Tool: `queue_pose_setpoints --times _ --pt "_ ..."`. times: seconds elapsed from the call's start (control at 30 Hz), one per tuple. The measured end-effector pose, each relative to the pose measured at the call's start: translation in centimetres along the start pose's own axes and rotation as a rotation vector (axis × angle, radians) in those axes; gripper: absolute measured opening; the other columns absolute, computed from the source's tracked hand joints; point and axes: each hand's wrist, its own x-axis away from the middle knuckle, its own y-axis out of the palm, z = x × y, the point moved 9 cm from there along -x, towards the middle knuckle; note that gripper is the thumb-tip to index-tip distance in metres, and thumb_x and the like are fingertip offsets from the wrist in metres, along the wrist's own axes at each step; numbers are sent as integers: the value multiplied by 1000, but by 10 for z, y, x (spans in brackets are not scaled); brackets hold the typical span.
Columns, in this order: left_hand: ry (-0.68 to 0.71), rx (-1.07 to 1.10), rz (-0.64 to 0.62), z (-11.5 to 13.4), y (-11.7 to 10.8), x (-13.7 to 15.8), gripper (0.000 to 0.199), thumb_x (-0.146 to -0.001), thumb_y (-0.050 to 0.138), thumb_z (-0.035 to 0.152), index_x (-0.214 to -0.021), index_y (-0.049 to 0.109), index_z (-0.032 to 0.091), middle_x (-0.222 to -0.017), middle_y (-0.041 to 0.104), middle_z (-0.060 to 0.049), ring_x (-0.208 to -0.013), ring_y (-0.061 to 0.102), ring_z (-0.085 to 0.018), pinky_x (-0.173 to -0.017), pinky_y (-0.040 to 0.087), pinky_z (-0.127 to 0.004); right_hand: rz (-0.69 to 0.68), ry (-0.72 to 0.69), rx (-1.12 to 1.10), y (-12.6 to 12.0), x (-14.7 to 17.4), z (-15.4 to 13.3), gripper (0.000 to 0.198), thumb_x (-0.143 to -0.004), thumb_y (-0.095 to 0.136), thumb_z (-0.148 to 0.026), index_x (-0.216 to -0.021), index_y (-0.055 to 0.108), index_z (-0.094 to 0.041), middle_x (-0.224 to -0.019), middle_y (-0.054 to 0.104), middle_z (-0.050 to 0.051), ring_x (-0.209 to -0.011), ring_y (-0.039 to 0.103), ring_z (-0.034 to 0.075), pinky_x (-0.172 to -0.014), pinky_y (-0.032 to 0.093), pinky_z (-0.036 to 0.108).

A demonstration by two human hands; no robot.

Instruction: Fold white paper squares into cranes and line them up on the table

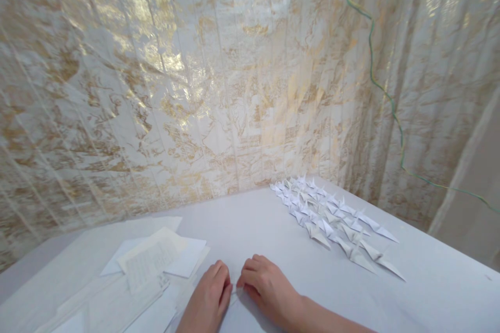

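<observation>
Near the front of the white table, my left hand (213, 291) and my right hand (267, 286) are close together with bent fingers. Both pinch a small piece of white paper (235, 293), one side each. Only a thin bit shows in the gap between the fingertips; its folded shape is mostly hidden. Just left of my left hand lies a loose pile of paper sheets (152, 255), some plain white, some cream with faint print. Off to the right of my right hand stand several folded paper cranes (318, 226), arranged in rows.
The white table (234, 218) reaches back to a wall hung with shiny white and gold patterned sheeting (219, 88). A thin green-yellow wire (371, 52) hangs down the sheeting on the right. The table's right edge runs diagonally beyond the cranes.
</observation>
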Motion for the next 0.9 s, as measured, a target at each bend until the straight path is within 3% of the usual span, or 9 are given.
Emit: queue_pose_setpoints --times 0.33,0.47,0.9 --pt "-20 -29 5 -4 4 -2 16 -89 31 17 -76 36 26 -87 57 -10 -84 56 -27 -81 45 -43 -70 -211 255 6 4 -14 8 -91 65 -13 -89 70 -19 -92 69 1 -86 56 18 -78 39 29" --pt "-22 -31 22 -4 3 -1 18 -87 31 15 -75 34 27 -86 56 -9 -83 55 -26 -80 45 -43 -81 -290 328 4 12 -24 4 -92 64 -19 -95 65 -17 -92 66 2 -84 54 19 -78 38 32" --pt "-3 11 61 -5 2 2 17 -92 32 20 -77 38 26 -87 58 -9 -83 56 -27 -80 45 -44 -86 -201 275 4 15 -18 13 -89 62 -16 -100 65 -22 -98 65 2 -84 55 19 -75 37 31"
